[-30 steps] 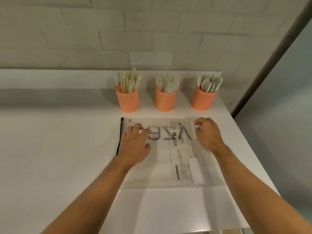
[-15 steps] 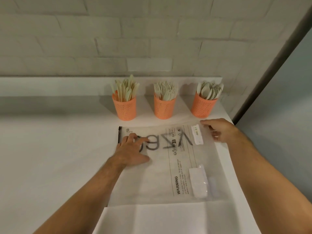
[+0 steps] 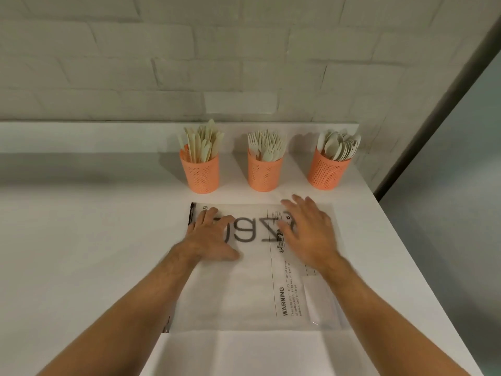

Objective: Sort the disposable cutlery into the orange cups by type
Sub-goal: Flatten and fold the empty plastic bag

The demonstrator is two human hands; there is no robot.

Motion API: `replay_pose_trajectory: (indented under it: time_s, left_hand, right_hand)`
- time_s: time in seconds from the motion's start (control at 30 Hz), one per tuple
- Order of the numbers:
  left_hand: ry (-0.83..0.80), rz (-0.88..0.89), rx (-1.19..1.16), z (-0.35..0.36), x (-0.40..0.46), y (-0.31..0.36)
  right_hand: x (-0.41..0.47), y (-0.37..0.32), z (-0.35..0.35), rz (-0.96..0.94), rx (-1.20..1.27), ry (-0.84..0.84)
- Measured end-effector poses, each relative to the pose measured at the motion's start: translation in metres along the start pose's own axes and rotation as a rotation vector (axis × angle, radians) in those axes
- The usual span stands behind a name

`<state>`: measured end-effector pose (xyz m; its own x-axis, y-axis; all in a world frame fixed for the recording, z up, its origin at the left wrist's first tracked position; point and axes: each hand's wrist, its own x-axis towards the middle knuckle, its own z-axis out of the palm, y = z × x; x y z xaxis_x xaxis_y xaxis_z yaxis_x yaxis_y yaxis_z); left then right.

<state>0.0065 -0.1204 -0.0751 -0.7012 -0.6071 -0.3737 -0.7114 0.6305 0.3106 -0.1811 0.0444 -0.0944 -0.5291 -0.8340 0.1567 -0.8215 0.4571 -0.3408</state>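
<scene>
While both hands lie flat on the frosted plastic bag [image 3: 252,291] in the middle of the frame, nothing is being gripped: the left hand [image 3: 210,237] presses its spread fingers near the bag's upper left corner, by the dark zip edge, and the right hand [image 3: 309,232] rests with straight, slightly blurred fingers on the bag's upper right part. Held this way, the bag looks pinned and smoothed against the white desk [image 3: 81,253], probably because it is empty and only needs flattening. No loose cutlery shows on the desk or through the bag. Along the top of the desk, just above the bag, stand the three orange cups, each upright and apart from its neighbours. In the left cup [image 3: 201,173] stands a bundle of pale knives [image 3: 202,143], in the middle cup [image 3: 264,173] forks [image 3: 265,145] with tines up, in the right cup [image 3: 327,172] spoons [image 3: 339,145] leaning to the right. By that layout the sorting seems finished. A white sheet [image 3: 257,351] lies below the bag.
</scene>
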Motion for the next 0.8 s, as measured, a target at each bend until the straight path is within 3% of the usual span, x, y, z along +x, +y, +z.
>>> replay_pose_trajectory:
  time_s: [0.07, 0.13, 0.23, 0.3, 0.4, 0.63, 0.8]
  left_hand:
    - [-0.032, 0.004, -0.045, 0.003, 0.002, -0.011]
    - [-0.018, 0.047, -0.042, 0.009, 0.000, -0.021]
    - [0.125, 0.093, -0.006, 0.018, -0.010, -0.025]
    - [0.305, 0.119, 0.120, 0.022, -0.018, -0.018]
    - [0.515, 0.142, 0.185, 0.034, -0.038, 0.000]
    - [0.406, 0.044, 0.074, 0.079, -0.068, -0.013]
    - [0.474, 0.114, -0.027, 0.074, -0.074, -0.017]
  right_hand:
    - [-0.007, 0.004, 0.010, 0.053, -0.117, -0.207]
    - [-0.010, 0.012, 0.014, 0.100, -0.150, -0.300]
    - [-0.011, 0.008, 0.011, 0.100, -0.211, -0.232]
    - [-0.018, -0.009, 0.005, 0.096, -0.201, -0.126]
    - [-0.049, -0.035, 0.001, 0.081, -0.128, -0.117]
    - [-0.099, -0.036, 0.016, 0.095, -0.173, -0.270]
    - [-0.099, -0.034, 0.013, 0.083, -0.148, -0.273]
